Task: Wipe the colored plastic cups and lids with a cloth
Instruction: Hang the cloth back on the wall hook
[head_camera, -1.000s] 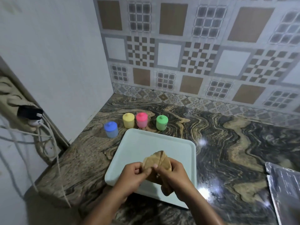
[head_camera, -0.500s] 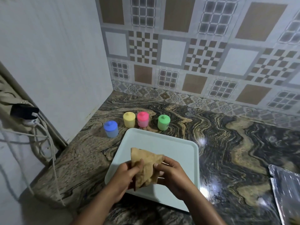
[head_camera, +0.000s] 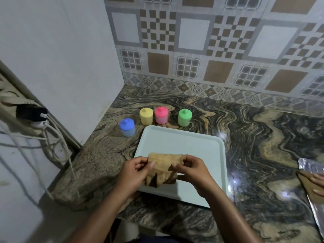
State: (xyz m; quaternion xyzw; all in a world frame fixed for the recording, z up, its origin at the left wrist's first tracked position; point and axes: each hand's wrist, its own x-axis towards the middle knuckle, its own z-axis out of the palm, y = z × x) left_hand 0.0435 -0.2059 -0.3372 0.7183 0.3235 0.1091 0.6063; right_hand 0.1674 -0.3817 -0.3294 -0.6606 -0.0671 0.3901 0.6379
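Four small lidded plastic cups stand in a loose row on the marbled counter beyond the tray: blue cup (head_camera: 127,127) at the left, then yellow cup (head_camera: 146,116), pink cup (head_camera: 161,115) and green cup (head_camera: 184,117). All have their lids on. I hold a brown cloth (head_camera: 164,168) stretched between both hands over the near part of the pale tray (head_camera: 185,142). My left hand (head_camera: 133,174) pinches its left edge, my right hand (head_camera: 193,171) pinches its right edge. The cloth's lower part hangs crumpled between my hands.
A white wall closes the left side, a patterned tile wall the back. Cables and a plug (head_camera: 33,114) hang off the counter's left edge. A foil-like sheet (head_camera: 313,172) and another person's fingers (head_camera: 318,180) sit at the right edge.
The cloth was bunched between my hands; I have pulled it open sideways, and my hands have moved apart. The camera view has tilted slightly downward.
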